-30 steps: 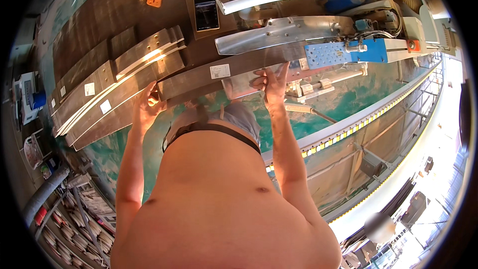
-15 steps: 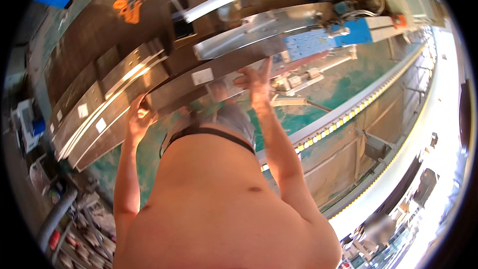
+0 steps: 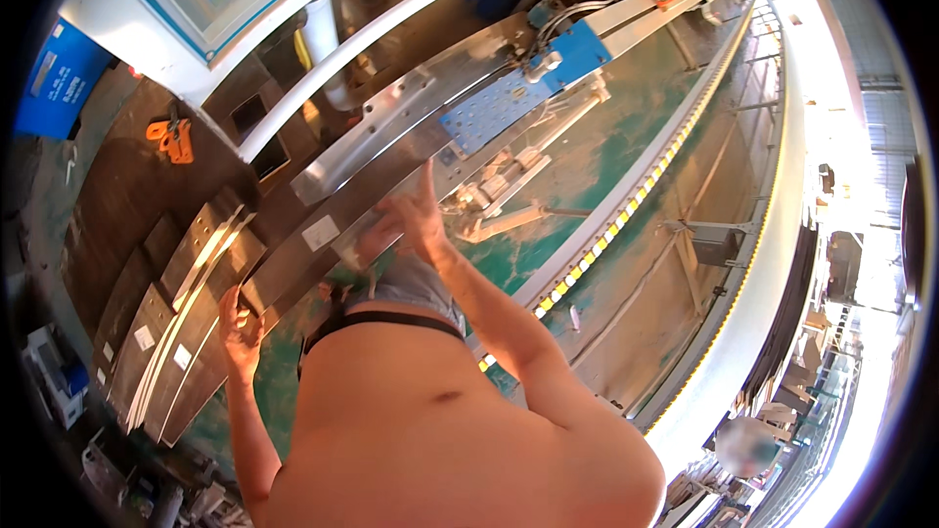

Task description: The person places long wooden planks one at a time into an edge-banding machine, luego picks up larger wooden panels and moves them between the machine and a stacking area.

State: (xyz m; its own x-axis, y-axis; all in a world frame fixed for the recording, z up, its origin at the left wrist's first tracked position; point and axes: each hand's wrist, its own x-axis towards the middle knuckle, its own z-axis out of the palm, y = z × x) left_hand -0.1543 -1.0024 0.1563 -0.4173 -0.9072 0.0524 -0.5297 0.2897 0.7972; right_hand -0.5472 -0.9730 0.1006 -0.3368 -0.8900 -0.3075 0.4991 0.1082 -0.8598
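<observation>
A long, narrow dark brown panel (image 3: 377, 179) with a white label lies at a slant in front of me, along a metal machine bed. Its far right end reaches a blue plate dotted with holes (image 3: 494, 108). At the near left end of the panel, my left hand (image 3: 241, 334) is closed around the corner, thumb and fingers bent. My right hand (image 3: 419, 222) rests against the near long edge, with thumb and fingers spread apart. Part of its fingertips is hard to make out. Beside my left hand lean several brown panels (image 3: 161, 357) with small white labels.
A white curved rail (image 3: 367, 39) and a white windowed housing (image 3: 186, 59) stand beyond the bed. An orange clamp-like tool (image 3: 172, 140) lies on a brown surface at left. To the right runs a long conveyor edge with yellow-white rollers (image 3: 611, 235). A blue box (image 3: 64, 78) sits far left.
My view has turned, so the panel, hands and machine appear farther left and more slanted, and the white housing shows at upper left. Both hands stay at about the same spots on the panel.
</observation>
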